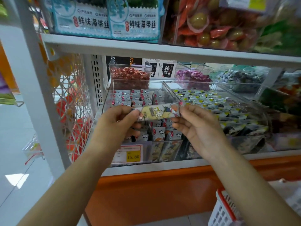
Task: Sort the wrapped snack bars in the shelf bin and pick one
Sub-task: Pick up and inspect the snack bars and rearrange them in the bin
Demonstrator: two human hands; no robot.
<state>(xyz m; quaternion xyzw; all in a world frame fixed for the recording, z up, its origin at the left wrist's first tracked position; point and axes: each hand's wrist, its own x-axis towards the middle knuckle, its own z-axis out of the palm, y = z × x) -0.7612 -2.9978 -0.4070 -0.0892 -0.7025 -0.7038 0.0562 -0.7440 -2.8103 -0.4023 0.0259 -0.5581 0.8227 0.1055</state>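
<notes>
A long wrapped snack bar [158, 112] with a yellow and white cartoon wrapper is held level in front of the clear shelf bin [110, 95]. My left hand [116, 121] pinches its left end and my right hand [197, 126] pinches its right end. Behind and below the bar, several more wrapped bars [130, 97] with red and white wrappers stand in rows inside the bin. My hands hide part of the front rows.
A yellow price tag [133, 156] reading 15.80 sits on the bin's front. A neighbouring clear bin [211, 101] to the right holds other wrapped snacks. Seaweed packs [107, 18] fill the shelf above. A white wire rack [71, 101] hangs left; a red and white basket [225, 209] stands below right.
</notes>
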